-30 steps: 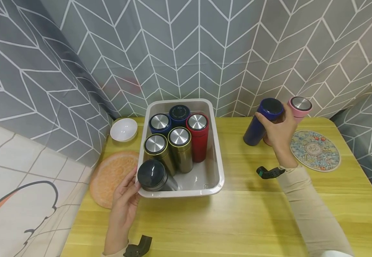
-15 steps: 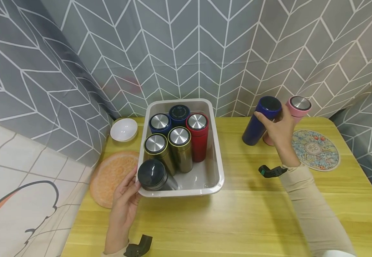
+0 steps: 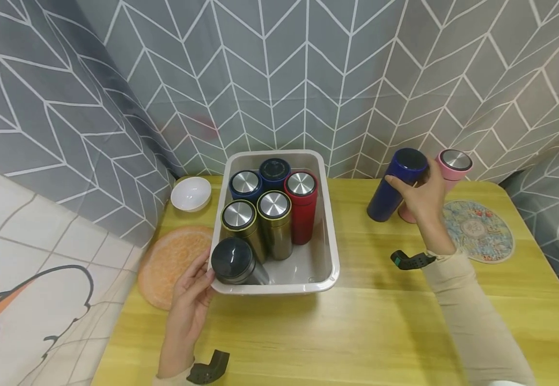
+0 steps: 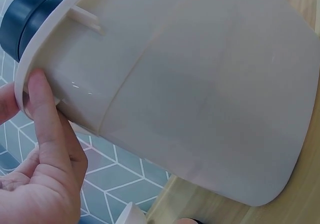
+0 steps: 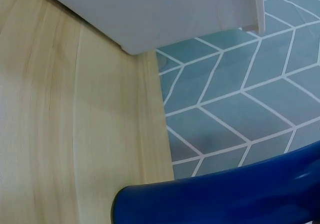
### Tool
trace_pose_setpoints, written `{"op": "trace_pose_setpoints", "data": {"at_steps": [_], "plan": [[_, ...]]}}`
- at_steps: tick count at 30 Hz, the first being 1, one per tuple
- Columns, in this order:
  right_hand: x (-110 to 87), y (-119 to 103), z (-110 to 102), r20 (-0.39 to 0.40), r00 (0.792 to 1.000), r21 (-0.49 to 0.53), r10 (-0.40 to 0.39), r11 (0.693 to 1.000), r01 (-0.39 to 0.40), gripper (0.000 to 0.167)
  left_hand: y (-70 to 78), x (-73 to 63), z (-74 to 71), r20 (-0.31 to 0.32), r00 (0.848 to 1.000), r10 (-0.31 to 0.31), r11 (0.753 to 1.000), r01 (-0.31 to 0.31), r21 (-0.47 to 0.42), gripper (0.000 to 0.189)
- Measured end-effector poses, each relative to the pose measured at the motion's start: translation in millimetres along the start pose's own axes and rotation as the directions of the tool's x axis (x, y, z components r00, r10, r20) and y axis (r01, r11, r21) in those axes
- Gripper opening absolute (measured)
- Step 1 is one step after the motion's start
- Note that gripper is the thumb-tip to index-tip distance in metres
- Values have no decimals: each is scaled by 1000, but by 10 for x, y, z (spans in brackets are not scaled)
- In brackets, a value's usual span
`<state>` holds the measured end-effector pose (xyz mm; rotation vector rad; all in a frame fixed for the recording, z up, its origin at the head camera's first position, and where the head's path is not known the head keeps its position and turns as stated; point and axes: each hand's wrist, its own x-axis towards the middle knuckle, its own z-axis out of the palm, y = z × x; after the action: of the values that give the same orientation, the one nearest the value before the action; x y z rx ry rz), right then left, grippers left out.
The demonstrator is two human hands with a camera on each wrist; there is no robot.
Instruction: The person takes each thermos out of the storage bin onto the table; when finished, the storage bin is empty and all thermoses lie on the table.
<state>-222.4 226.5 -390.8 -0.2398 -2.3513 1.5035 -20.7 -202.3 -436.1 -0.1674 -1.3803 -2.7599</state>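
Note:
My right hand [image 3: 426,193] holds a dark blue vacuum flask [image 3: 389,193] near its black-topped lid, at the table's back right. In the right wrist view, the flask [image 5: 215,196] shows as a glossy blue cylinder against the wood. Right behind that hand is a pink flask [image 3: 455,163] with a silver lid top, partly covered by the fingers. My left hand [image 3: 192,300] pinches the front left rim of a whitish plastic tub [image 3: 326,236]. Inside the tub stand blue flasks [image 3: 246,185], a red flask [image 3: 302,214], gold flasks [image 3: 279,230] and a leaning black-lidded flask [image 3: 233,261].
A small white bowl [image 3: 191,194] sits at the back left. An orange round mat [image 3: 170,268] lies left of the tub, and a patterned round mat [image 3: 479,233] lies at the right. A grey patterned curtain [image 3: 337,80] hangs along the table's [image 3: 347,332] back edge.
The head view has shifted slightly. Both hands keep their grips, and the blue flask stays in nearly the same place beside the pink one.

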Motion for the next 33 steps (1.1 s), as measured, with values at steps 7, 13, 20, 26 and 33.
{"op": "trace_pose_setpoints", "data": {"at_steps": [7, 13, 20, 26, 33], "plan": [[-34, -109, -51, -52, 998, 36, -36, 999, 38, 82, -20, 14, -16, 14, 1000, -2, 1000, 2, -21, 48], [-148, -382, -114, -71, 987, 39, -141, 989, 144, 69, -25, 18, -16, 21, 1000, -3, 999, 3, -34, 49], [-269, -755, -110, 424, 897, 12, -124, 991, 132, 67, -19, 15, -17, 28, 1000, 1, 999, 0, -43, 49], [-325, -808, 100, 666, 738, 30, -111, 992, 122, 70, -18, 6, -26, 35, 999, 12, 998, -10, -64, 48], [-369, -849, 318, 735, 668, 84, -117, 993, 81, 73, -25, 20, -26, 28, 1000, 0, 998, 2, -62, 47]]}}
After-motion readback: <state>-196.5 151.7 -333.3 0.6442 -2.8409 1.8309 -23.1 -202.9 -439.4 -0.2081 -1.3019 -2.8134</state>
